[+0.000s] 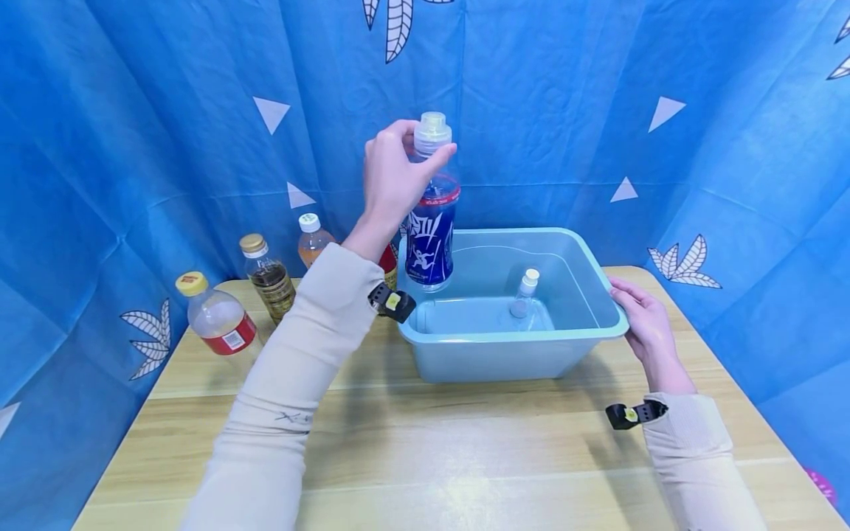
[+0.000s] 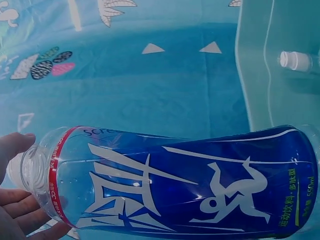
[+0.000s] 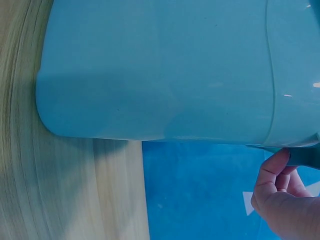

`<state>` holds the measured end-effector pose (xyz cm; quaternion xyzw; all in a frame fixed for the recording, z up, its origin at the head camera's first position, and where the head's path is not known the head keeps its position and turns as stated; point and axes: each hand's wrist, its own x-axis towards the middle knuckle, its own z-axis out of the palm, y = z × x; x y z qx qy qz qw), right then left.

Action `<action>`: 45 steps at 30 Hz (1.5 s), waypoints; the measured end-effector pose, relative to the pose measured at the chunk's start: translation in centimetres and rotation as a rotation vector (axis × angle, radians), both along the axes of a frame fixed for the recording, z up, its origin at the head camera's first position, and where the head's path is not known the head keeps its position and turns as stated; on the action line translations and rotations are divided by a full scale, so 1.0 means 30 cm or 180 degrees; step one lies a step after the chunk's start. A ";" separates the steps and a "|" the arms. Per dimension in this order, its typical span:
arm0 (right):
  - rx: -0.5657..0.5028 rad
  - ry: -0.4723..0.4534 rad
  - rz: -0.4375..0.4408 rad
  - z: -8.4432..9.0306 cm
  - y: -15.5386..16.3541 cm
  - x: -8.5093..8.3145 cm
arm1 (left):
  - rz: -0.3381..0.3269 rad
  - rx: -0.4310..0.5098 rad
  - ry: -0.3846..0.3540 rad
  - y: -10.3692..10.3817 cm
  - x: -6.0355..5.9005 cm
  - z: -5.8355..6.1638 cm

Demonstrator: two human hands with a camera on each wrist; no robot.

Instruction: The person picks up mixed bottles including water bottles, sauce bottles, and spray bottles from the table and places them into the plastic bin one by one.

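My left hand (image 1: 397,173) pinches a sports drink bottle (image 1: 432,243) around its neck, just under the clear cap. The bottle has a blue label and hangs upright over the left end of a light blue plastic bin (image 1: 491,361). In the left wrist view the bottle (image 2: 200,185) fills the lower half, and the hand (image 2: 25,210) is at its neck. My right hand (image 1: 644,321) grips the bin's right rim; in the right wrist view the fingers (image 3: 272,170) curl at the rim's edge. A small clear bottle with a white cap (image 1: 524,293) stands inside the bin.
Left of the bin stand a yellow-capped bottle with a red label (image 1: 226,324), a dark bottle with a gold cap (image 1: 271,280), and a white-capped orange drink bottle (image 1: 313,240). Another red bottle (image 1: 389,264) is partly hidden behind my left forearm. Blue curtain (image 1: 544,110) surrounds the wooden table (image 1: 451,457).
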<state>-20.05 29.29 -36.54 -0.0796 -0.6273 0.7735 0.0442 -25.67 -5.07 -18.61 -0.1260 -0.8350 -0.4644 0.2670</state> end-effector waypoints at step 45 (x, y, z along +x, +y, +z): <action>-0.0061 0.0014 0.0034 -0.003 0.010 -0.003 | -0.0287 0.0079 -0.0812 0.171 -0.218 -0.301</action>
